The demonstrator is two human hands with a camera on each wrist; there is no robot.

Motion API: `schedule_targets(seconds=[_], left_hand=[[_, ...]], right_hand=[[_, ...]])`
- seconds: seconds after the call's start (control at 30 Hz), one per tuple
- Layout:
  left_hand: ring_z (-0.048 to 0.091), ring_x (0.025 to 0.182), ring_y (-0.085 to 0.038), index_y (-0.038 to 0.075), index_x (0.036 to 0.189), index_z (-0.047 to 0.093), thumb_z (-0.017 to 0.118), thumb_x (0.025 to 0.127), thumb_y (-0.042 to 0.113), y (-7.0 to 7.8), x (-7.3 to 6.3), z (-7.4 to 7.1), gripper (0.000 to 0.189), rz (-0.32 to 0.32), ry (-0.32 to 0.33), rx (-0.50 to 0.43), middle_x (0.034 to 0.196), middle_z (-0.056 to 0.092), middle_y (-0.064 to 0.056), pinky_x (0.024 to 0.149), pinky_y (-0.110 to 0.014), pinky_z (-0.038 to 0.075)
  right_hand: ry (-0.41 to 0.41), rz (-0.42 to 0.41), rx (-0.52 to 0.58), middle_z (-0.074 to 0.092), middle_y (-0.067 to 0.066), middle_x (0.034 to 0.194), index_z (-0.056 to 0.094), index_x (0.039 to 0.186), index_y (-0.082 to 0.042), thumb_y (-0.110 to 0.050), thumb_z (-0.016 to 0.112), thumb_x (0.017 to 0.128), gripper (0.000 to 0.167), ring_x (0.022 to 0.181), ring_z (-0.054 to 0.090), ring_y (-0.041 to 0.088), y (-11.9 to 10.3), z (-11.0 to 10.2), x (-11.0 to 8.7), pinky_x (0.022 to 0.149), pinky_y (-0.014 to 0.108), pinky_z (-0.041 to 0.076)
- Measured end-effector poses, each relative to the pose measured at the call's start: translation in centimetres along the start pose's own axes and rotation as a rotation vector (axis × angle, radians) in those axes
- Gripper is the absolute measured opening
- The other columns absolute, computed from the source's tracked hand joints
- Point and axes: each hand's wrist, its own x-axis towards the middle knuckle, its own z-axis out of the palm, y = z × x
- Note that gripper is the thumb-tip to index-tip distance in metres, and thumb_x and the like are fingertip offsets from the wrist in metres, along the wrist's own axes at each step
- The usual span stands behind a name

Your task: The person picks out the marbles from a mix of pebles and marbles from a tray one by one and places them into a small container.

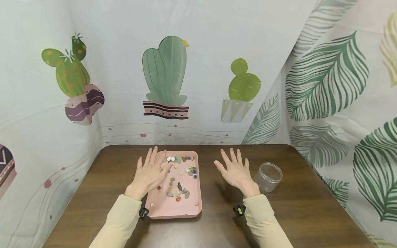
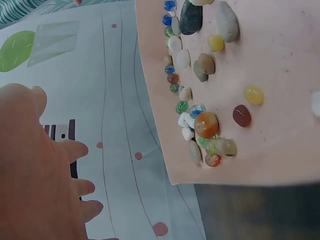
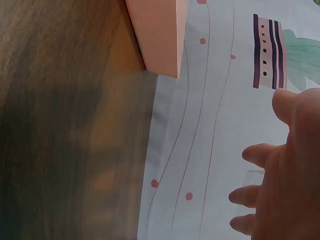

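Above the left edge of the pink tray (image 1: 173, 209), our left hand (image 1: 148, 175) spreads its fingers, empty — stones (image 1: 180, 186) lie scattered inside; our right hand (image 1: 237, 173) splays, also empty, beside the clear jar (image 1: 269, 177).

L grip (image 1: 148, 175) splayed, R grip (image 1: 235, 172) splayed

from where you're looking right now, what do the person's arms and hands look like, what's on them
Both the left hand and the right hand are bare, with no gloves or rings showing. Pale cream sleeves reach to the wrists. A small black device sits at the inner side of each wrist; the right one shows a yellow-green patch.
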Motion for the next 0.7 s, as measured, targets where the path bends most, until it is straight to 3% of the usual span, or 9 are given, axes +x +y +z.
schedule_targets(seconds=[0.3, 0.5, 0.7], left_hand=[[0.003, 0.147, -0.037, 0.013, 0.156, 0.021, 0.019, 0.100, 0.061, -0.7, -0.4, 0.0, 0.074, 0.000, -0.010, 0.012, 0.160, 0.008, -0.019, 0.107, -0.067, 0.000], [0.002, 0.146, -0.038, 0.015, 0.157, 0.016, 0.015, 0.100, 0.062, -1.5, -0.2, -0.2, 0.073, -0.022, -0.056, -0.077, 0.160, 0.006, -0.019, 0.106, -0.069, 0.004], [0.006, 0.145, -0.041, 0.014, 0.156, 0.018, 0.019, 0.103, 0.056, -2.3, -0.2, -0.2, 0.068, -0.027, -0.069, -0.174, 0.160, 0.009, -0.021, 0.105, -0.069, 0.011]], right_hand=[[0.009, -0.023, 0.020, 0.013, 0.016, 0.160, 0.026, 0.155, -0.022, -0.064, 0.026, 0.099, 0.070, 0.146, -0.005, 0.037, -0.5, 0.0, 0.1, 0.108, 0.067, 0.003], [-0.009, -0.041, 0.052, 0.013, 0.014, 0.161, 0.028, 0.154, -0.022, -0.065, 0.024, 0.099, 0.071, 0.147, -0.001, 0.036, -1.3, -0.1, 0.2, 0.106, 0.069, 0.008], [-0.029, -0.032, 0.053, 0.017, 0.013, 0.160, 0.036, 0.152, -0.022, -0.061, 0.026, 0.100, 0.065, 0.146, 0.007, 0.037, -2.0, -0.3, 0.2, 0.105, 0.069, 0.015]])
